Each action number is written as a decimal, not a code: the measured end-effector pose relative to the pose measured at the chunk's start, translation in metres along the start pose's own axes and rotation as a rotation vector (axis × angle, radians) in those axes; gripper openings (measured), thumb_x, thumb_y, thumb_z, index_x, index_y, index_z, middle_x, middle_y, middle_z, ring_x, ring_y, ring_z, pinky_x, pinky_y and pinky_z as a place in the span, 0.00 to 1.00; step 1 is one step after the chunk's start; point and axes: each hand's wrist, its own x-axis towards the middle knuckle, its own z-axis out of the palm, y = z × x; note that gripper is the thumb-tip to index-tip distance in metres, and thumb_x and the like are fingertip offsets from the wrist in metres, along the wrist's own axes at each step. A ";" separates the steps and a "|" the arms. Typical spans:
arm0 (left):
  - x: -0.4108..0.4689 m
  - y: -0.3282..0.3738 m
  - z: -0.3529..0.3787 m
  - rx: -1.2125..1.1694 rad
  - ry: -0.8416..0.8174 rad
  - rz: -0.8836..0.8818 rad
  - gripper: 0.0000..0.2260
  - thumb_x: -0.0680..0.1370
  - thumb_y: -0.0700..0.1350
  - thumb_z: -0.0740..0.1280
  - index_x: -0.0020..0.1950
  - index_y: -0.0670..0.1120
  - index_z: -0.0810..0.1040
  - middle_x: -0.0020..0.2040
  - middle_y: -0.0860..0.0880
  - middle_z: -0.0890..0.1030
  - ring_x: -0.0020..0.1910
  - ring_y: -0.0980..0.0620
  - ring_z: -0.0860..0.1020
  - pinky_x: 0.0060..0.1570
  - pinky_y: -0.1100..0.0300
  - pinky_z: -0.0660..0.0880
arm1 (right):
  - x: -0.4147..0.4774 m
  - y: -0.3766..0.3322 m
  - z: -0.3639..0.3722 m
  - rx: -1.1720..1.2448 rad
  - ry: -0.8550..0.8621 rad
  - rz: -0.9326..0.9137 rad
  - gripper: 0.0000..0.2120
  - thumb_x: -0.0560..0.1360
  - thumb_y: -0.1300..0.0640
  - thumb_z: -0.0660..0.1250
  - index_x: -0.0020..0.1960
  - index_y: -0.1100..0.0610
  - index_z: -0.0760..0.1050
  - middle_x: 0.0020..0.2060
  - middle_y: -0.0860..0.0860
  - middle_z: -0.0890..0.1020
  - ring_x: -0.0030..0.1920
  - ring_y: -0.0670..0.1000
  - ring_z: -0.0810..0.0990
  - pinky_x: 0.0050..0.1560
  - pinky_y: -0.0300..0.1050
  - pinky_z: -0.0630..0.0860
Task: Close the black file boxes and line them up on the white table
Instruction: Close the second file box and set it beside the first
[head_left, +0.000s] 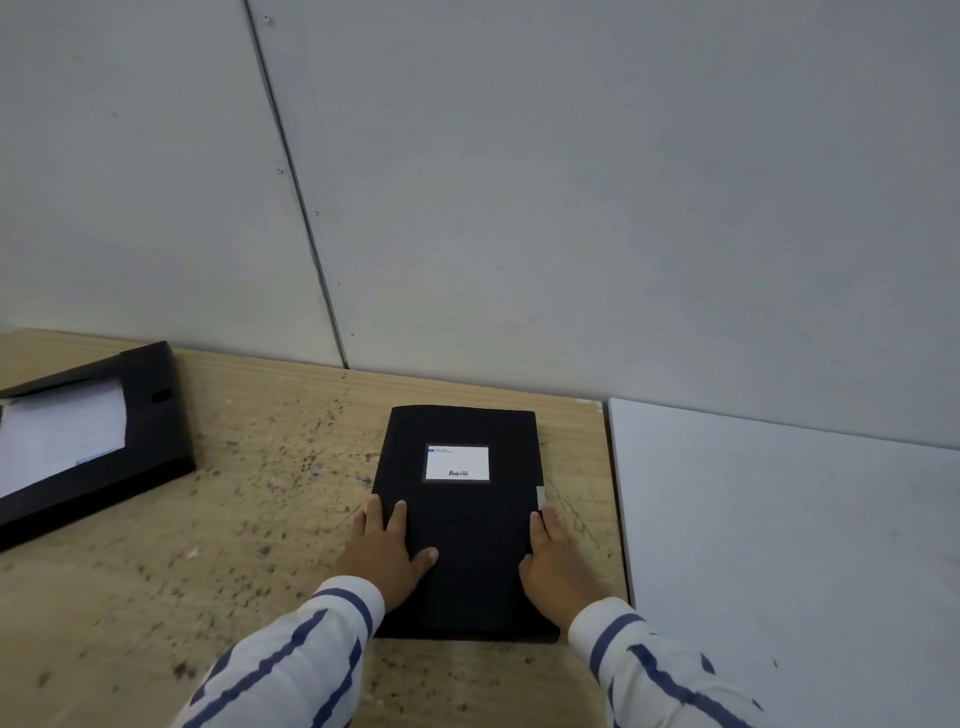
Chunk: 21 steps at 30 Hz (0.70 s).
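A black file box (467, 530) with a white label lies flat and closed on a speckled wooden table (270, 493). My left hand (387, 551) rests on its left edge, fingers spread over the lid. Against the box's right edge lies my right hand (558, 561), fingertips near a small grey clasp. A second black file box (88, 441) lies at the far left with its lid open and white paper showing inside. The white table (789, 545) begins just right of the wooden one.
A grey panelled wall (519, 182) runs along the back of both tables. My striped sleeves enter from the bottom of the view. A narrow gap separates the wooden table from the white one.
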 end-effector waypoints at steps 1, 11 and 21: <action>-0.001 0.000 0.000 -0.005 0.000 0.000 0.38 0.75 0.64 0.60 0.79 0.52 0.47 0.80 0.45 0.43 0.79 0.42 0.45 0.75 0.46 0.56 | 0.000 0.002 0.000 -0.026 -0.018 -0.009 0.27 0.81 0.57 0.53 0.77 0.56 0.47 0.78 0.50 0.45 0.77 0.54 0.51 0.74 0.47 0.58; -0.018 -0.026 0.017 -0.521 0.119 -0.189 0.34 0.69 0.62 0.70 0.68 0.45 0.67 0.64 0.43 0.76 0.59 0.42 0.77 0.58 0.47 0.75 | -0.017 0.012 0.004 0.264 -0.013 0.088 0.27 0.78 0.56 0.59 0.74 0.55 0.54 0.68 0.54 0.70 0.62 0.53 0.74 0.63 0.47 0.72; -0.041 -0.012 0.025 -0.689 0.136 -0.166 0.23 0.74 0.54 0.69 0.64 0.43 0.71 0.58 0.44 0.78 0.47 0.46 0.75 0.47 0.54 0.72 | -0.045 0.031 -0.001 0.706 -0.029 0.186 0.27 0.75 0.62 0.65 0.71 0.50 0.63 0.62 0.51 0.76 0.61 0.53 0.74 0.63 0.51 0.73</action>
